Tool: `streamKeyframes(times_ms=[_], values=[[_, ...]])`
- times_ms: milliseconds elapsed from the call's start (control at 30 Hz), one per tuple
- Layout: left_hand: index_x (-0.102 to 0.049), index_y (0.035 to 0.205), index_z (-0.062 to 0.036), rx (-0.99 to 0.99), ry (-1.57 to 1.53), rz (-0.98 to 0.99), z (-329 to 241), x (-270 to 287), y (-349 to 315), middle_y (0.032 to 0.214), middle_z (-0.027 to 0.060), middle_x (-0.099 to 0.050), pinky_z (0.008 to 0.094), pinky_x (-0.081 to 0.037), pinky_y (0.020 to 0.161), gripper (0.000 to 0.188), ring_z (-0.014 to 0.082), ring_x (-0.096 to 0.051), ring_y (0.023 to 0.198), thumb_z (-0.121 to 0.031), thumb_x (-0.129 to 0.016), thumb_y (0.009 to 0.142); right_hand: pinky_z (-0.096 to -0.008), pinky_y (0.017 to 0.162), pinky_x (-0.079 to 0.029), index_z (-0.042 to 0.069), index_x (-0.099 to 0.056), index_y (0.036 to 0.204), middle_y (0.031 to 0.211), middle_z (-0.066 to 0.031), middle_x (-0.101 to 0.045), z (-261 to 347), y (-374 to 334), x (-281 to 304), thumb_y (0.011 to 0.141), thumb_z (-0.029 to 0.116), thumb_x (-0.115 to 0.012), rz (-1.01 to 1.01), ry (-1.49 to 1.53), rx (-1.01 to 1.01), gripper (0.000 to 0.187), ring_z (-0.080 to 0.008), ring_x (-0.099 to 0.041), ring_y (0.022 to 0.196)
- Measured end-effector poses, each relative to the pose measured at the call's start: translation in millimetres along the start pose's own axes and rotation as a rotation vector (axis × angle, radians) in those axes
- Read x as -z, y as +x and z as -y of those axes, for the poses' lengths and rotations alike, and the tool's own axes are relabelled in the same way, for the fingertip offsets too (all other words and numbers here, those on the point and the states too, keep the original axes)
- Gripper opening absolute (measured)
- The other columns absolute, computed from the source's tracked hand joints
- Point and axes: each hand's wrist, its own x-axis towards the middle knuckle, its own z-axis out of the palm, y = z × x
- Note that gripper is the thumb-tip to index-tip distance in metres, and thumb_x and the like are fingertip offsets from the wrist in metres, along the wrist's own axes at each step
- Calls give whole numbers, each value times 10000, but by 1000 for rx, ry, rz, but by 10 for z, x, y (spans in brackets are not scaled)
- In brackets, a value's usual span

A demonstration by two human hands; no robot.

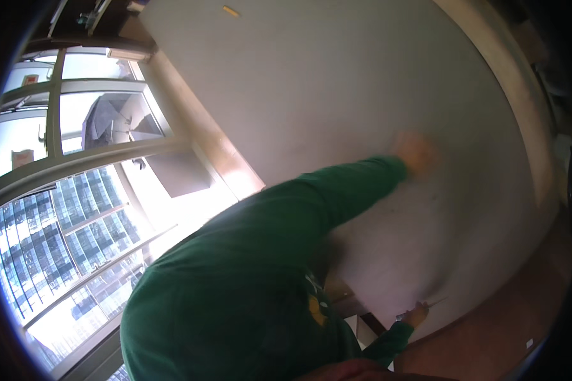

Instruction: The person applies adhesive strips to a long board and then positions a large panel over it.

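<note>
My left arm, in a green sleeve, reaches across a large grey surface (356, 82). At its end my left hand (418, 155) is smeared by motion, so its fingers and anything in them cannot be made out. Low in the view, close to the near edge of that surface, is my right hand (415, 314). Its fingers are closed on a thin, pale stick-like thing (438, 301) that points to the right. The kind of this thing is too small to tell. A few small dark specks (393, 210) lie on the grey between the two hands.
A small yellow stick-shaped piece (231, 11) lies at the far end of the surface. Along the left run a pale ledge (197, 114) and windows with an umbrella (106, 120) by them. A tan curved edge (502, 63) bounds the right; brown floor (489, 330) shows below.
</note>
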Motion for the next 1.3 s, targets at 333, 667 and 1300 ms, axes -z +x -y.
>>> streamKeyframes(times_ms=[333,667,1300], values=[[-610,1102,14,1064,-809,-966,4004,2218,-3287,1013,129,-632,354,-503,757,404,216,-591,876,-191,-707,767,-372,937,-436,-27,-608,1089,1056,-202,-662,-1299,-2207,-641,792,124,-619,401,-1130,595,334,-365,-595,1050],[-604,1190,17,1011,-830,-554,3785,2316,-2590,1181,167,-591,367,-494,831,528,251,-580,984,-253,-723,753,-406,816,-481,-45,-587,1135,1092,-242,-614,-909,-3666,-821,686,64,-638,21,-336,36,465,-337,-609,961],[-529,807,-73,1043,-1175,-520,3549,2653,-2907,599,47,-465,336,-367,394,407,176,-464,450,-459,-636,878,-319,602,-463,31,-553,1193,1023,-94,-616,-1833,-2165,-604,777,96,-659,389,80,164,434,-174,-575,775]])
